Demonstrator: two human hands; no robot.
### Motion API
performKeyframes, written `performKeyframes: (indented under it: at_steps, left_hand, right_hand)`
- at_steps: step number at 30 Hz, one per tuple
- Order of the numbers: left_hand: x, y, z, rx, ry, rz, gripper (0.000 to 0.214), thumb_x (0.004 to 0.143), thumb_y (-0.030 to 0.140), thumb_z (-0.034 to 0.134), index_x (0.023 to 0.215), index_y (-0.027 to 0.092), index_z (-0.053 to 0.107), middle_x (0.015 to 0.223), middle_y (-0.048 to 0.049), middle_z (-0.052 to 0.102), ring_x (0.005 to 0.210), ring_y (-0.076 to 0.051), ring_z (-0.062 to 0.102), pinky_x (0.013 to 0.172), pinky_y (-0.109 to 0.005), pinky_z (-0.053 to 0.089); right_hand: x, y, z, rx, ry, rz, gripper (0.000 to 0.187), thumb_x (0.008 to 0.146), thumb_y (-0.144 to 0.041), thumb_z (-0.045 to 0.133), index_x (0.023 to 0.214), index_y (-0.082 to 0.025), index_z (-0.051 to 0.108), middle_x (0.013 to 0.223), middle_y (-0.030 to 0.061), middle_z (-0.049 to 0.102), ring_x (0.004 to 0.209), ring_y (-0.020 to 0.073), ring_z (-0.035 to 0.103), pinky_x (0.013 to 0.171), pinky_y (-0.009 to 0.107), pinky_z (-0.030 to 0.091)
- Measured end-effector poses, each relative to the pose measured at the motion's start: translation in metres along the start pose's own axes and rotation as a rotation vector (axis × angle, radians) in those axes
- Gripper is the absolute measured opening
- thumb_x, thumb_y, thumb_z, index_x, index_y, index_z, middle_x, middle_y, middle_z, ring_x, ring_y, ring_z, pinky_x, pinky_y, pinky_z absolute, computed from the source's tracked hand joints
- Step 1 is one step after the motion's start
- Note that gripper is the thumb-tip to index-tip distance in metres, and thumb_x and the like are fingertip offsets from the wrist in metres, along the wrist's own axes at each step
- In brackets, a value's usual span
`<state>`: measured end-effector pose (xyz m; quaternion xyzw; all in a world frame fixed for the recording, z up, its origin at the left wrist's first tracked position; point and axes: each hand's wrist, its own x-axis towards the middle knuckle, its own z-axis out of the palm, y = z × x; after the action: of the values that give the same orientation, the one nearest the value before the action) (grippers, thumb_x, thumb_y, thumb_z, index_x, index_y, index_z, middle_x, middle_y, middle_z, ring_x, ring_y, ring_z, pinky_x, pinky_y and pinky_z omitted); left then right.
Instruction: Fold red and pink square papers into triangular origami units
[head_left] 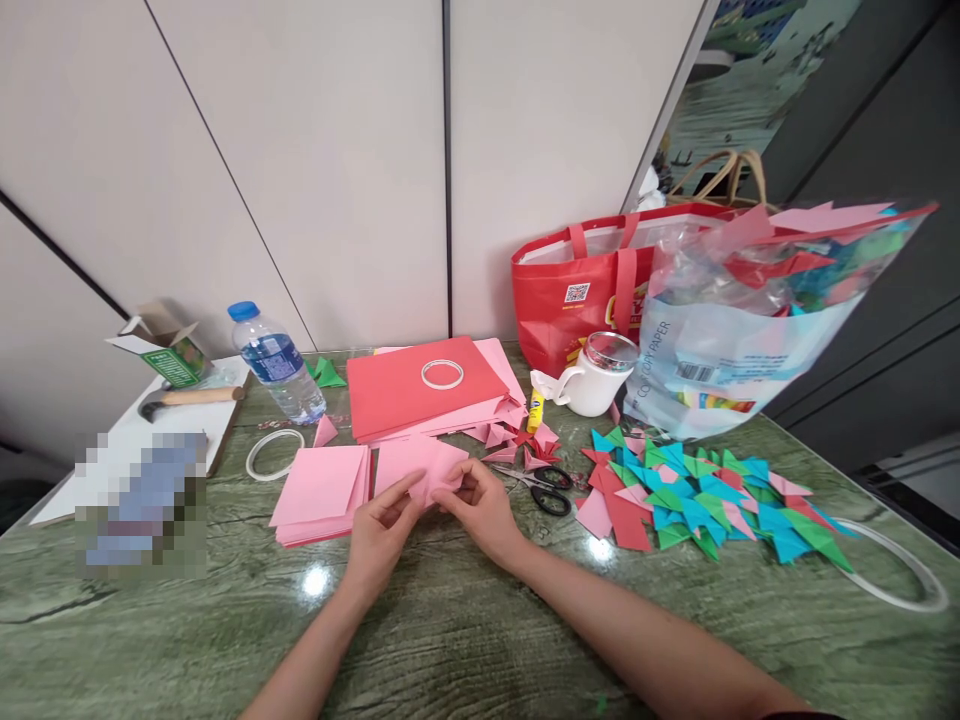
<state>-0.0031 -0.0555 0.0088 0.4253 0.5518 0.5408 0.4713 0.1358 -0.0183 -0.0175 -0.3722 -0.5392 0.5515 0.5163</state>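
Between my two hands is a sheet of pink paper, with creases across it. My left hand pinches its lower left side, thumb and fingers together. On the lower right side, my right hand grips the same sheet with bent fingers. Left of my hands lies a stack of pink paper squares. Another flat pink sheet shows partly behind the held one. Black-handled scissors rest to the right of my right hand, near small folded pink and red paper pieces.
Red sheets with a tape ring lie behind my hands. A water bottle and hammer are left. Rightward are a white mug, a glue stick, folded paper triangles, a red bag and a plastic bag.
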Motion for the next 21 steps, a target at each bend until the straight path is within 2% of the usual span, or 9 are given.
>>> performKeyframes:
  at_steps: [4,15,21]
  left_hand:
    - [-0.0024,0.0045,0.0037,-0.037,-0.006,-0.037,0.049,0.056,0.030,0.077,0.101,0.015,0.069,0.070,-0.0012,0.068,0.071,-0.017,0.063,0.074,-0.028,0.051]
    - [-0.0046,0.0045,0.0073,-0.024,0.034,-0.013,0.049,0.055,0.031,0.078,0.100,0.013,0.070,0.053,0.0052,0.055,0.053,-0.008,0.053,0.057,-0.017,0.047]
    - [-0.0056,0.0036,0.0078,-0.022,0.038,0.000,0.047,0.056,0.028,0.077,0.100,0.014,0.070,0.055,0.0045,0.059,0.055,-0.009,0.057,0.060,-0.018,0.049]
  right_hand:
    - [0.0007,-0.0006,-0.0008,-0.048,0.045,-0.019,0.028,0.065,-0.033,0.071,0.076,-0.021,0.048,0.064,-0.0039,0.050,0.055,0.0125,0.052,0.052,0.024,0.047]
    - [0.0009,-0.0042,0.0002,0.070,0.008,0.035,0.032,0.062,-0.032,0.072,0.074,-0.022,0.044,0.063,-0.0056,0.049,0.052,0.0127,0.054,0.051,0.025,0.048]
    - [0.0012,-0.0034,0.0013,0.132,0.015,0.031,0.038,0.062,-0.026,0.072,0.080,-0.024,0.039,0.065,-0.0061,0.052,0.052,0.0118,0.055,0.049,0.023,0.049]
